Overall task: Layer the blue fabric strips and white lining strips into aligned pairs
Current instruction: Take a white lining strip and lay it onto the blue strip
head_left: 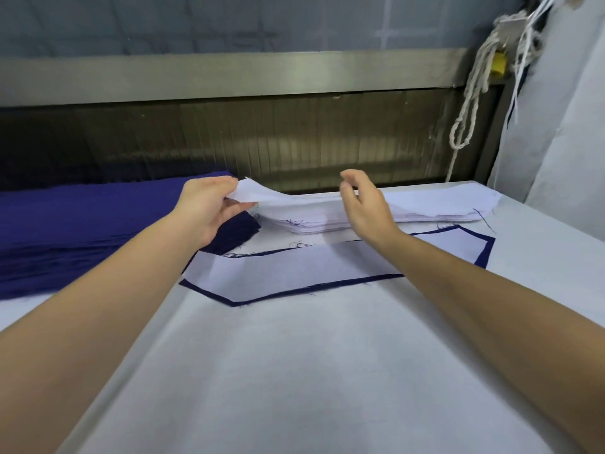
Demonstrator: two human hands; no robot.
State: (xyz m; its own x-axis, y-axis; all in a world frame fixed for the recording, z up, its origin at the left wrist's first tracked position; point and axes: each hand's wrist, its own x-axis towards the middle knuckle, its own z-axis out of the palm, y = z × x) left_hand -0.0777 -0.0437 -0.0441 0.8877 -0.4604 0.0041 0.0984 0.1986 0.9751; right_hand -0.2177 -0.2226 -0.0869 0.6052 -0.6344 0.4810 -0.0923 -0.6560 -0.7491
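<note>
A stack of white lining strips lies along the far side of the table. My left hand pinches the left end of the top white strip and lifts it off the stack. My right hand hovers over the middle of the stack with its fingers loosely curled, holding nothing. In front of the stack lies a finished pair: a white lining strip on a blue strip, with a blue border showing all round. A pile of blue fabric strips sits at the left.
The white-covered table stretches toward me. Behind the stacks runs a metal machine housing with a dark slot beneath it. Rope and white cords hang at the right, beside a grey cloth.
</note>
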